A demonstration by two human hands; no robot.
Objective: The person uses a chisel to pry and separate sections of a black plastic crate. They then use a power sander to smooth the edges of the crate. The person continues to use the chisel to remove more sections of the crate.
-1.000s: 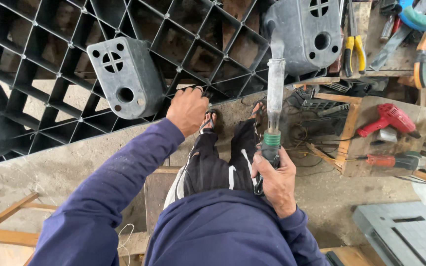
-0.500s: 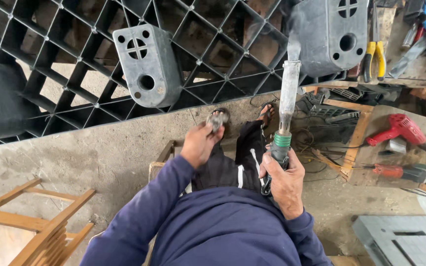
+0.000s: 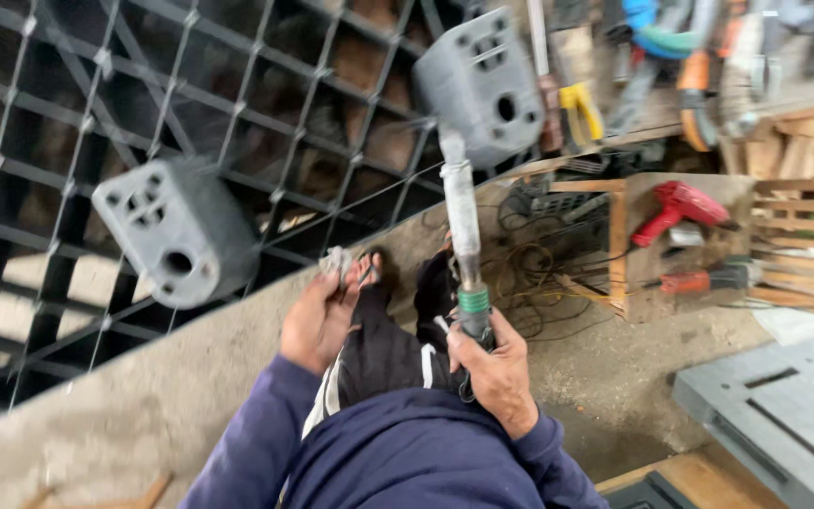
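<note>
Right hand (image 3: 494, 369) grips a long grey, green-banded tool (image 3: 462, 224) upright; left hand (image 3: 317, 320) pinches a small pale scrap (image 3: 336, 261)

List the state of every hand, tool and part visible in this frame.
left hand: closed on a small grey scrap
right hand: gripping the long tool, tip up
grey foot blocks: attached to the black grid pallet
red drill: lying unused

Ahead and to the left, black plastic lattice pallet (image 3: 143, 113) on edge, two grey plastic pallet feet (image 3: 176, 231) on its face. Right of it, red power drill (image 3: 675, 207) on wooden crate (image 3: 633, 283). Grey plastic slotted pallet (image 3: 774, 415) on floor at lower right.
</note>
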